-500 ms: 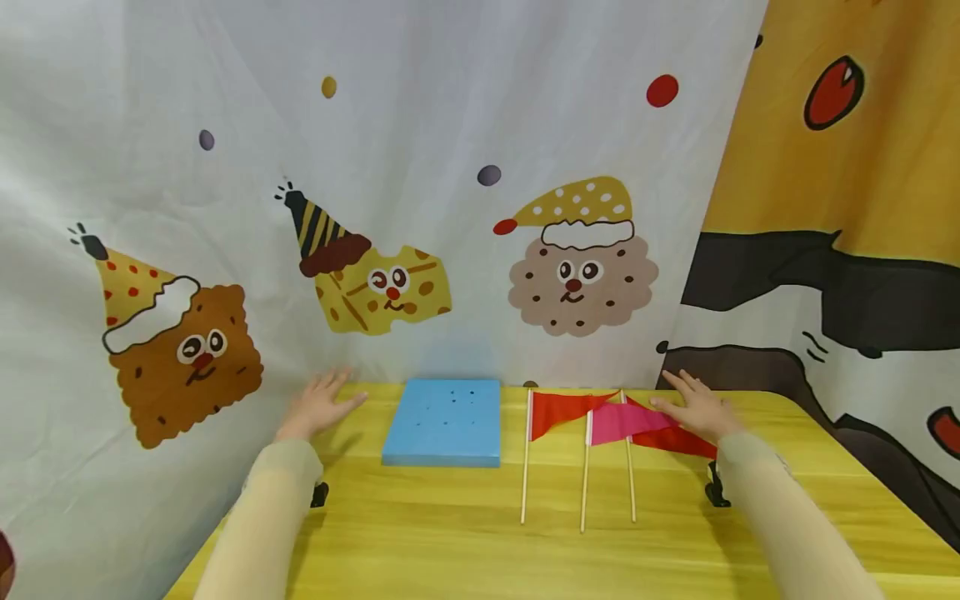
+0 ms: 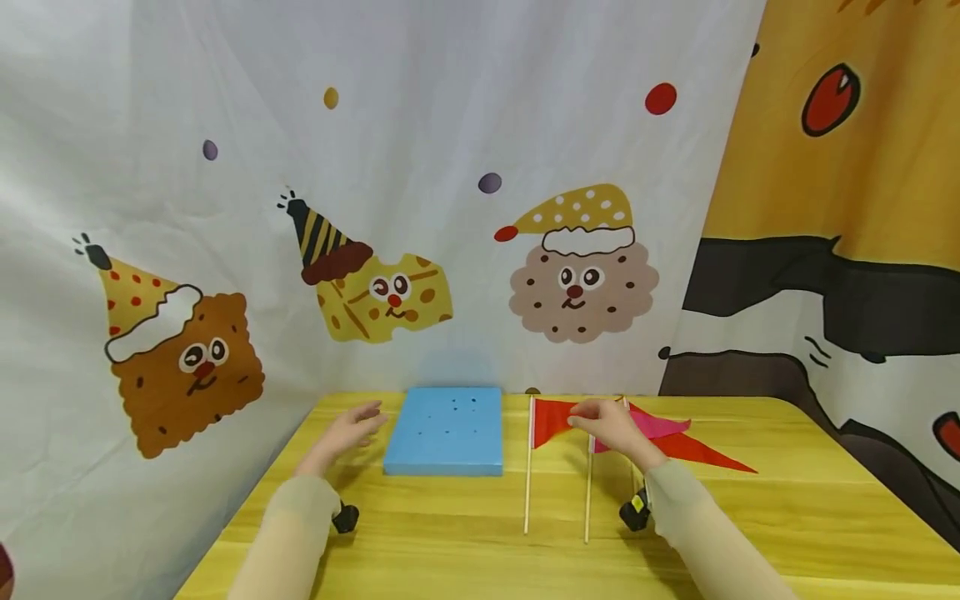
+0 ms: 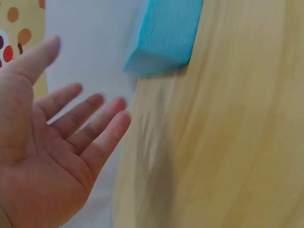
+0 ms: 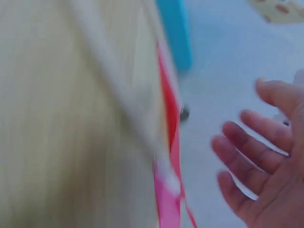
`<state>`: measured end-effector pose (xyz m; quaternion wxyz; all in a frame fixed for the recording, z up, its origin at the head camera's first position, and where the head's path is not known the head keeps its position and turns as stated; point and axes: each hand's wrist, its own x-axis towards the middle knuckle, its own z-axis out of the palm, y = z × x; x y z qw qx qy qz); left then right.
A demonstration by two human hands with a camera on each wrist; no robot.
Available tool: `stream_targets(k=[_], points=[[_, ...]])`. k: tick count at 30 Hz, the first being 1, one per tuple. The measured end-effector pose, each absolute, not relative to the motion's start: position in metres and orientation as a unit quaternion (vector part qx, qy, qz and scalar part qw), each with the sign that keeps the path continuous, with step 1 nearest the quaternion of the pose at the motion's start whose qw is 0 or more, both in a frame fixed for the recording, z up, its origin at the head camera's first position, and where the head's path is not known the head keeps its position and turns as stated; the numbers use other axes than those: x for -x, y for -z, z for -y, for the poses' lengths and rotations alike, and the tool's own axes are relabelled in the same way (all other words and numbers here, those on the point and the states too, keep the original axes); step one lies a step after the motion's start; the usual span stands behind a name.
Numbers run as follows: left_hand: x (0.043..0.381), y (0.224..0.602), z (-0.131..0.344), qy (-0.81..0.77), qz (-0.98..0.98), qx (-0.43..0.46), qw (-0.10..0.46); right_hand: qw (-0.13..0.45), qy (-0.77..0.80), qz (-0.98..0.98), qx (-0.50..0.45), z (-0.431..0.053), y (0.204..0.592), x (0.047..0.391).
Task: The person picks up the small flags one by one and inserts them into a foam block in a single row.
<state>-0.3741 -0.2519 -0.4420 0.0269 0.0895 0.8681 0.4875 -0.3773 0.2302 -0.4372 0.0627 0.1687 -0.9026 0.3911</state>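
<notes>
My left hand [image 2: 352,435] hovers beside the left edge of a blue foam block [image 2: 444,433] dotted with small holes. In the left wrist view its fingers [image 3: 102,137] are spread and touch nothing. Above the flags, my right hand [image 2: 611,423] covers part of a pink flag [image 2: 660,426]; its relaxed fingers [image 4: 247,166] hold nothing in the right wrist view. Left of that hand lies a red flag [image 2: 551,418] on a thin wooden stick. Another red flag [image 2: 705,454] spreads out to the right, its stick mostly hidden by the hand and wrist.
A yellow wood-grain table [image 2: 450,550] carries everything. Behind it and at the left hangs a white cartoon-printed curtain [image 2: 427,167], close to the table's back edge. Each wrist wears a black device, such as the right one [image 2: 635,510].
My right hand has moved left, from the right end of the flags to over the pink one. The left hand has shifted slightly right, towards the blue block.
</notes>
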Motion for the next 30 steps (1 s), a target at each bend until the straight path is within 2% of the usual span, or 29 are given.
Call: stream_targets(k=[6,11,18,25,30], points=[[0.370,0.451,0.245,-0.559,-0.824,-0.074,0.059,-0.031,-0.458,0.875,-0.156,-0.190,0.443,0.369],[0.363,0.463,0.246,-0.573,-0.812,-0.076,0.082,-0.077,-0.490,0.861,-0.114,-0.168,0.453,0.361],[0.354,0.478,0.247,-0.588,-0.800,-0.083,0.089,-0.062,-0.494,0.865,-0.057,-0.153,0.465,0.361],[0.352,0.482,0.247,-0.596,-0.792,-0.096,0.094,-0.073,-0.479,0.874,-0.025,-0.151,0.473,0.355],[0.351,0.483,0.246,-0.594,-0.793,-0.096,0.095,-0.047,-0.473,0.880,-0.030,-0.149,0.478,0.351]])
